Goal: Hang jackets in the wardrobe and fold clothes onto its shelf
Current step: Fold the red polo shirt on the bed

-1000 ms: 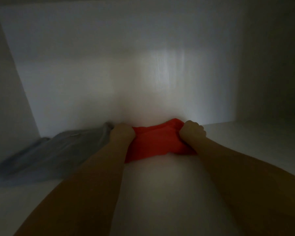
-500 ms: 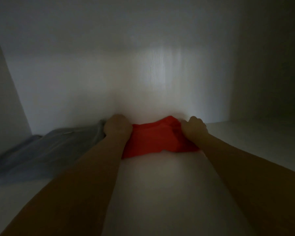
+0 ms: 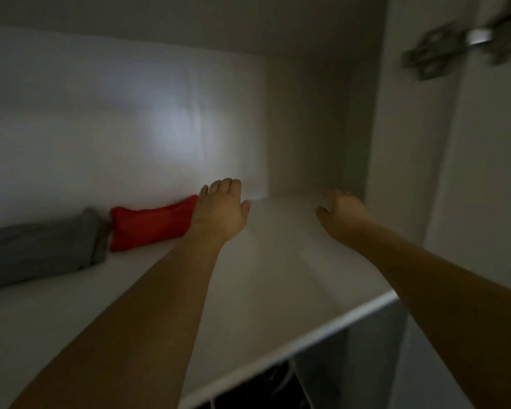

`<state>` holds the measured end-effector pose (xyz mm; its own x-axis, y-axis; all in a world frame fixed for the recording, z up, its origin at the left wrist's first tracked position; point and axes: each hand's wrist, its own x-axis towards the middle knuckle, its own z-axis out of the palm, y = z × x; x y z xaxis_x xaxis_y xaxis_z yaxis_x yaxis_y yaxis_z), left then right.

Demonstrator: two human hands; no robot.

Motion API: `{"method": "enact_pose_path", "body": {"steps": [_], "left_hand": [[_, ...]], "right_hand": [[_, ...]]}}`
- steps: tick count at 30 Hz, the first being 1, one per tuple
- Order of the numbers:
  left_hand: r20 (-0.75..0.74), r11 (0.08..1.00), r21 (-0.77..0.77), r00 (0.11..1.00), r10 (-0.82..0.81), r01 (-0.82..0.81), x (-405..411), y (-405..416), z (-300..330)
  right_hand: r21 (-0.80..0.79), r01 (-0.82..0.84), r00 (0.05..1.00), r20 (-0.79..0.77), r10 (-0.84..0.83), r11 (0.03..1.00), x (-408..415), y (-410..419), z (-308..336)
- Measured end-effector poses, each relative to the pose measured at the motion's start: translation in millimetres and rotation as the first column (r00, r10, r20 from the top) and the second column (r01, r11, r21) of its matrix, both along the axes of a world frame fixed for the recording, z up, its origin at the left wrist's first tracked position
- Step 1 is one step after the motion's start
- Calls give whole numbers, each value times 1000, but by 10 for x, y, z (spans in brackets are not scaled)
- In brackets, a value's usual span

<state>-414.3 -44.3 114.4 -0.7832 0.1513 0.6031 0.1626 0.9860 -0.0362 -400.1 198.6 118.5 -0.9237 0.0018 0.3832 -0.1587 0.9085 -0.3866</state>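
— Both hands have let go of the red garment point(image 3: 151, 224) since a second ago; then they gripped its two ends, now neither holds it.

— Where does it lie?

— Folded at the back of the shelf point(image 3: 278, 278), against the rear wall, its long axis running left to right along that wall. Its left end sits just beside the grey garment point(image 3: 42, 249).

— And the hands?

— The left hand point(image 3: 220, 209) hovers palm down with straight, relaxed fingers at the red piece's right end, hiding that corner; contact cannot be judged. The right hand point(image 3: 341, 206) is blurred, fingers loosely spread, holding nothing, well to the right near the side wall.

— So which is nearer?

— The left, by far; the garment lies to its left. Any further nudge would likely fall to it. The shelving of this piece looks done.
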Motion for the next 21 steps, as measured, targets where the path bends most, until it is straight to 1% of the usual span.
{"method": "enact_pose_path", "body": {"steps": [5, 7, 10, 13, 14, 17, 19, 21], "left_hand": [[-4, 988, 28, 989, -151, 151, 860, 890, -93], [-36, 977, 52, 978, -206, 208, 1275, 1194, -208], [-55, 959, 32, 959, -280, 282, 1879, 1561, -405], [-73, 927, 17, 925, -374, 376, 2339, 1917, -507], [-91, 912, 12, 909, -407, 410, 2458, 2058, -506], [-129, 865, 4, 859, -496, 501, 2780, 2542, -519], [-100, 828, -26, 823, -559, 560, 2986, 2878, -589], [-77, 794, -69, 790, -608, 604, 3225, 3177, -708]], "right_hand": [[29, 43, 998, -52, -41, 999, 1128, 701, -137], [35, 46, 996, -76, -43, 998, 1594, 916, -189], [21, 34, 997, -76, -32, 999, 2283, 1192, -228], [131, 7, 996, -85, 4, 991, 2965, 1510, -255], [167, 24, 995, -103, -7, 986, 3181, 1632, -258], [261, 125, 984, -155, -86, 957, 3790, 1985, -322], [312, 172, 981, -137, -135, 934, 4172, 2193, -417], [326, 233, 971, -120, -205, 916, 4550, 2405, -507]]}}
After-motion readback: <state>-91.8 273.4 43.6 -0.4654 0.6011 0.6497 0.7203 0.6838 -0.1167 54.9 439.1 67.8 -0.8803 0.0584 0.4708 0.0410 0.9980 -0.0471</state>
